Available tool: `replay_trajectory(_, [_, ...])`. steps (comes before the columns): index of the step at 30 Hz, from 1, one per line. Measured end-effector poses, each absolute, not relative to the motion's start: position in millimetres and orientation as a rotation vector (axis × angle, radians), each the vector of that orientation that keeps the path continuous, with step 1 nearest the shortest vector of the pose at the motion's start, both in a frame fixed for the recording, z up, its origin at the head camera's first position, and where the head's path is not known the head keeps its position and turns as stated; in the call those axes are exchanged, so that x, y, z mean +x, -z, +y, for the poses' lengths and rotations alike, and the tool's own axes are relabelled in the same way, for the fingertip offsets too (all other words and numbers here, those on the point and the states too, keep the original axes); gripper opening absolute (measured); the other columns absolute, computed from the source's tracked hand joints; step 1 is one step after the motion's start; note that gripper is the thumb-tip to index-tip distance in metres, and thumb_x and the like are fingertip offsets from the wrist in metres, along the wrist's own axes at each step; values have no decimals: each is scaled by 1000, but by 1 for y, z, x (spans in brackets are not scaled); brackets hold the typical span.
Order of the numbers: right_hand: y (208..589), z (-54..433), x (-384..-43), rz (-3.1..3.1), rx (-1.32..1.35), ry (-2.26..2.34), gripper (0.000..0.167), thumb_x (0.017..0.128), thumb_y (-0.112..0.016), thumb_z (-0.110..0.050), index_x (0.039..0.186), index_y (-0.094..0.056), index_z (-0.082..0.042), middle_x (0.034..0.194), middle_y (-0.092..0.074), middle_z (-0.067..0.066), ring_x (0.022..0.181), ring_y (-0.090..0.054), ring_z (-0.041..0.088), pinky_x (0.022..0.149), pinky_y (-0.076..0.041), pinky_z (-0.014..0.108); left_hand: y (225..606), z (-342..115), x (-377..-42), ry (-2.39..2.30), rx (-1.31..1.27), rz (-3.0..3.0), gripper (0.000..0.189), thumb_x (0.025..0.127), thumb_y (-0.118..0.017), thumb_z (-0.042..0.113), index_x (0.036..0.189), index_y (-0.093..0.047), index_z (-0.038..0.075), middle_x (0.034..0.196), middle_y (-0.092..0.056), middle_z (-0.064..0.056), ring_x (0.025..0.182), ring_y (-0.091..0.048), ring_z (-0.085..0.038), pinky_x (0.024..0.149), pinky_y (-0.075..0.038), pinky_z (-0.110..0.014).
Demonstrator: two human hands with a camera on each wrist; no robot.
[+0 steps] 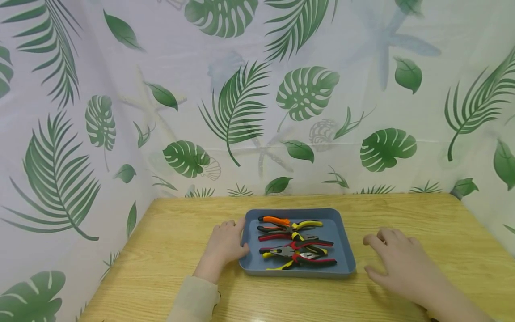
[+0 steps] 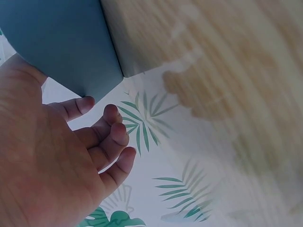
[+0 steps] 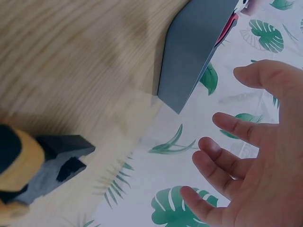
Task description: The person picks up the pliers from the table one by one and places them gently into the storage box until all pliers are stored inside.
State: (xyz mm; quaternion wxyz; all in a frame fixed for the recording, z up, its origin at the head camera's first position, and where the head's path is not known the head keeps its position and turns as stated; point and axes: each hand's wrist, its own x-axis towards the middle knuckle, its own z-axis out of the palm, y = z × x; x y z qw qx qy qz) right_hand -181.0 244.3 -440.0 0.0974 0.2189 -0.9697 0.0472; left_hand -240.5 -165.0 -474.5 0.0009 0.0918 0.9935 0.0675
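A shallow blue-grey tray (image 1: 297, 273) stands on the table with several pliers (image 1: 295, 246) heaped in it, their handles orange, yellow, red and black. At its left side my left hand (image 1: 225, 243) holds the rim: the thumb reaches over the edge and the index finger (image 2: 78, 108) lies against the outer wall, the other fingers loosely bent. The thumb's tip is hidden behind the wall in the left wrist view. My right hand (image 1: 402, 261) hovers just right of the tray, fingers spread and loosely bent, with nothing in it.
Black-jawed pliers with a yellow-orange part (image 3: 52, 163) show close up at the left of the right wrist view, over the wood table. The wood-grain table (image 1: 181, 214) meets a leaf-printed cloth (image 1: 241, 179) at its back and sides.
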Motion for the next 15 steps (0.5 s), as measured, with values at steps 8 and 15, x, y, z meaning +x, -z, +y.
replay_trajectory(8, [442, 253, -175, -2875, 632, -109, 49, 80, -87, -41, 118, -69, -17, 98, -57, -1, 91, -53, 20, 68, -46, 45, 474, -164, -239, -216, 287, 3116, 69, 91, -75, 33, 152, -52, 10, 132, -66, -20, 123, -63, -38, 108, -49, -54])
replay_trajectory(15, [444, 260, -169, -2869, 619, -110, 50, 80, -88, -43, 118, -70, -16, 99, -57, -1, 90, -53, 19, 68, -46, 45, 473, -165, -239, -204, 298, 3133, 67, 90, -76, 31, 149, -54, 9, 129, -68, -20, 120, -64, -38, 105, -51, -54])
